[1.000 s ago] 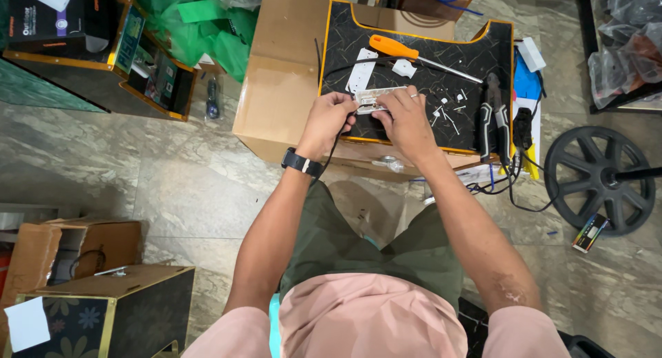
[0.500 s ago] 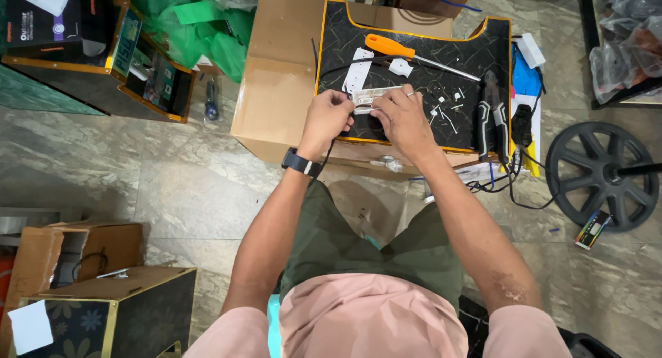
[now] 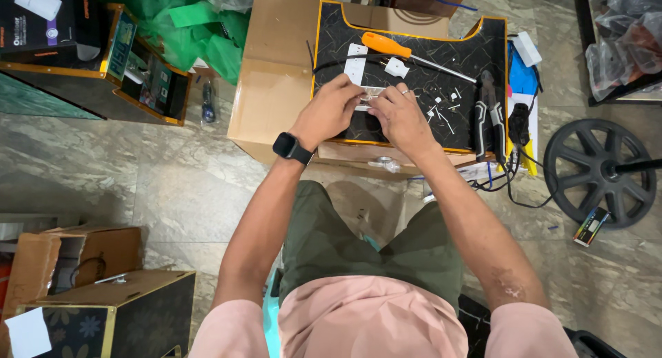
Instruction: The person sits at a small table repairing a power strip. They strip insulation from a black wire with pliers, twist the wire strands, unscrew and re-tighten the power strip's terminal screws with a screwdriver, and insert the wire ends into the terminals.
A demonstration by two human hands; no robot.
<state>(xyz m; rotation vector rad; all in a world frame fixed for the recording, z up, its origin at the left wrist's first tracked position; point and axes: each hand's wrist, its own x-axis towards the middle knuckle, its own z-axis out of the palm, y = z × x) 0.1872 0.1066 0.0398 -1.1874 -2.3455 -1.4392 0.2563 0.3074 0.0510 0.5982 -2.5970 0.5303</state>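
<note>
Head view: black work mat (image 3: 476,48) on a cardboard box (image 3: 276,68), upper centre; bare mat lies above the hands, and pliers (image 3: 488,120) crowd its right edge. Left hand (image 3: 331,110) and right hand (image 3: 400,117), fingers curled, pinch a small white part (image 3: 369,95) together near the mat's centre. Orange screwdriver (image 3: 389,46) lies just above.

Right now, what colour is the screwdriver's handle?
Orange; the screwdriver lies on the black mat, clearest in the head view.

Small white part (image 3: 369,95) mostly hidden between both hands; tiny white bits (image 3: 441,103) on mat too small to identify.
</note>
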